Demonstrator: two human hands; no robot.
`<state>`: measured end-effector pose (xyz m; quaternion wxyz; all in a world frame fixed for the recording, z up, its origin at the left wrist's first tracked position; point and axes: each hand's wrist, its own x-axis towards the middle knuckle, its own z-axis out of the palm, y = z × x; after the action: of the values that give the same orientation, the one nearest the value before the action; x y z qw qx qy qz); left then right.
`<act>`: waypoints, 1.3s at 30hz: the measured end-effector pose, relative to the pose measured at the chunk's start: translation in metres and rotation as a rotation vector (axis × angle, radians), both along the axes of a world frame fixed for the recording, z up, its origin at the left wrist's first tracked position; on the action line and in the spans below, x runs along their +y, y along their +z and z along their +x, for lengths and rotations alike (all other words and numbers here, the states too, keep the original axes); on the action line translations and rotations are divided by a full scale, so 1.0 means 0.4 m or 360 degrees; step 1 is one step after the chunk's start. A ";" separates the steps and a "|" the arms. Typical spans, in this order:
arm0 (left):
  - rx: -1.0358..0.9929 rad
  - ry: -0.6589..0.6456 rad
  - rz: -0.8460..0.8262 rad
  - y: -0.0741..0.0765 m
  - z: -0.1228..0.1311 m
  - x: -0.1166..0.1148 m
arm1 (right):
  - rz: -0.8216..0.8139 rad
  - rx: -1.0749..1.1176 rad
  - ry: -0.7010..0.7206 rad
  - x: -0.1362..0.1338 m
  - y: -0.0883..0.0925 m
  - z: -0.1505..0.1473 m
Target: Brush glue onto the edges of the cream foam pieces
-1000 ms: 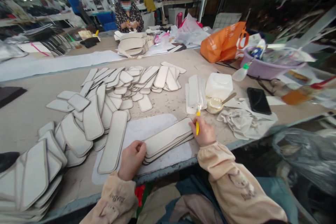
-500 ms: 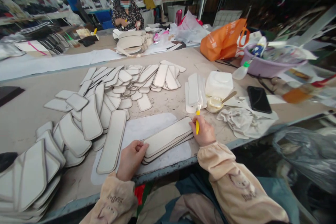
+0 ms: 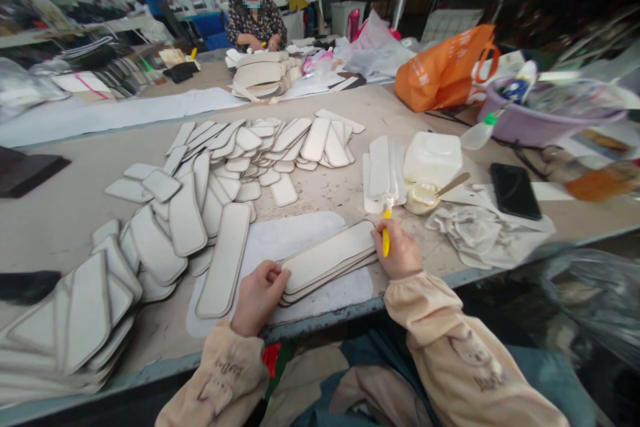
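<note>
Near the surface's (image 3: 335, 193) front edge, our left hand (image 3: 260, 295) pinches the left end of a stack of pale panels (image 3: 327, 260). By its other end, our right grip (image 3: 399, 250) is closed around a yellow-handled tool (image 3: 386, 240), its tip hard to make out. Beyond, a small bowl (image 3: 418, 205) holds creamy paste (image 3: 423, 194) and a stick (image 3: 455, 183). Toward the right edge, a purple basin (image 3: 530, 128) holds plastic we cannot sort out; an orange bag (image 3: 440, 70) hides its contents.

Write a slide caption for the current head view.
At a worktable, the left hand touches one end of stacked pale panels while the right hand holds a yellow-handled tool.
</note>
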<state>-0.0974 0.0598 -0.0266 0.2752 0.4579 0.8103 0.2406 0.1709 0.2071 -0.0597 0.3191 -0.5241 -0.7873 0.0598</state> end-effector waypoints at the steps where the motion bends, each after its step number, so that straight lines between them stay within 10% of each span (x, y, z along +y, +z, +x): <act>1: -0.0021 0.0008 0.0049 -0.003 0.001 -0.005 | 0.0006 -0.0014 -0.0024 -0.001 -0.001 0.001; 28: -0.0170 -0.0017 0.0355 -0.037 0.019 -0.060 | -0.0033 -0.0124 -0.0216 -0.006 -0.008 0.001; 39: 0.0398 -0.0416 0.0890 -0.056 0.003 -0.086 | -0.0105 -0.0034 -0.0076 -0.005 0.008 -0.002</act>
<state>-0.0964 0.0255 -0.0492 0.0660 0.6418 0.6748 0.3583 0.1703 0.2051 -0.0565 0.2945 -0.5537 -0.7755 0.0725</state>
